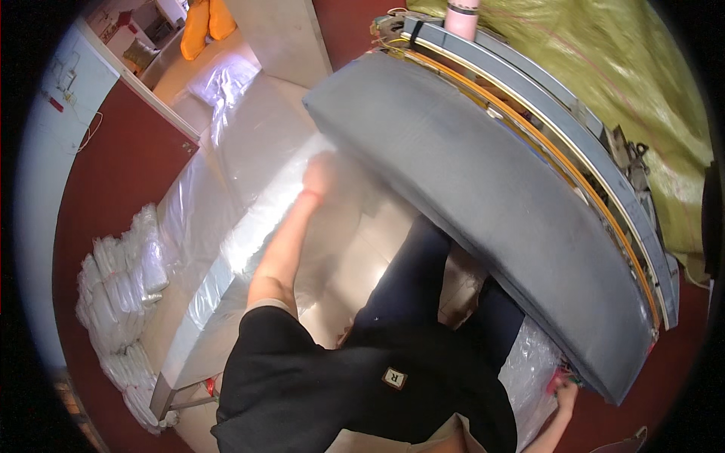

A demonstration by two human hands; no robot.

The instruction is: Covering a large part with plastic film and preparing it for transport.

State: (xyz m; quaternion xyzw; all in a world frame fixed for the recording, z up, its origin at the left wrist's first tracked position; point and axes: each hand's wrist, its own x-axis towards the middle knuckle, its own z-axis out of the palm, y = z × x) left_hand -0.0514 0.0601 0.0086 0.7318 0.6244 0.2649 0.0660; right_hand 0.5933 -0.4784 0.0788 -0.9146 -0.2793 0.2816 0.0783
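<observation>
My left hand (320, 175) is stretched forward, smeared by motion, beside the far end of a long table edge draped in clear plastic film (257, 226). I cannot tell whether it touches the film or how its fingers are set. Low on the right, my right hand (565, 392) has its fingers closed by a small pink-red thing (557, 380), too small and partly hidden to name. That hand is next to the near end of a long grey cloth-covered surface (483, 181). Crumpled clear plastic (529, 370) lies just left of it.
Folded clear plastic bags (117, 291) are piled at the left. Blue-grey metal rails (544, 83) with orange-yellow tubing run behind the grey surface. A pink bottle (461, 19) stands on them. Yellow-green sheeting (604, 68) hangs beyond. An orange item (198, 30) shows through the doorway.
</observation>
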